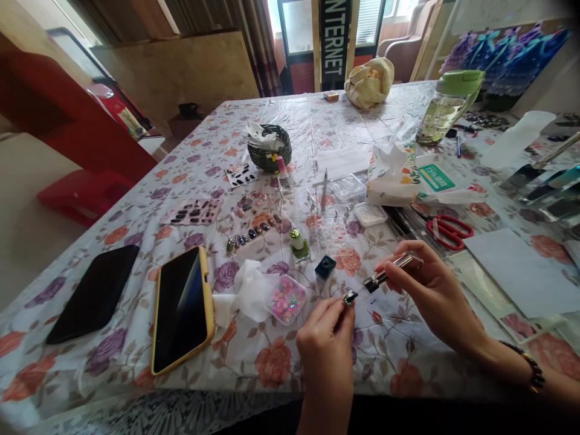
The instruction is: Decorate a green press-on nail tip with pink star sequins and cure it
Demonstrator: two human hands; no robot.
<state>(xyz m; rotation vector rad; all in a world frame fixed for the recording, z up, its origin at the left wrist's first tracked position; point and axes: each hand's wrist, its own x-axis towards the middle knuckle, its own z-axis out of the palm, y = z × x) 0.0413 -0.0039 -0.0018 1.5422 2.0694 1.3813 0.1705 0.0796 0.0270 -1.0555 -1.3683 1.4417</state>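
My left hand (327, 338) pinches a small dark press-on nail (350, 297) with green glitter on it. To its right, my right hand (419, 284) holds a shiny nail polish brush cap (389, 272), its tip pointing at the nail, close to it. Whether the bristles touch the nail is hard to tell. An open dark polish bottle (325, 267) stands just beyond my left hand. Left of that is a green polish bottle (299, 244) with its cap on. A clear box of pink sequins (287, 299) lies beside crumpled white tissue (254, 290).
Two phones, one black (94, 293) and one yellow-cased (183, 311), lie at the left. Rows of nails (254, 232) lie mid-table. A tissue pack (392, 175), red scissors (448, 231), white paper (521, 272) and a green-lidded bottle (446, 109) are at the right; a dark basket (270, 151) stands further back.
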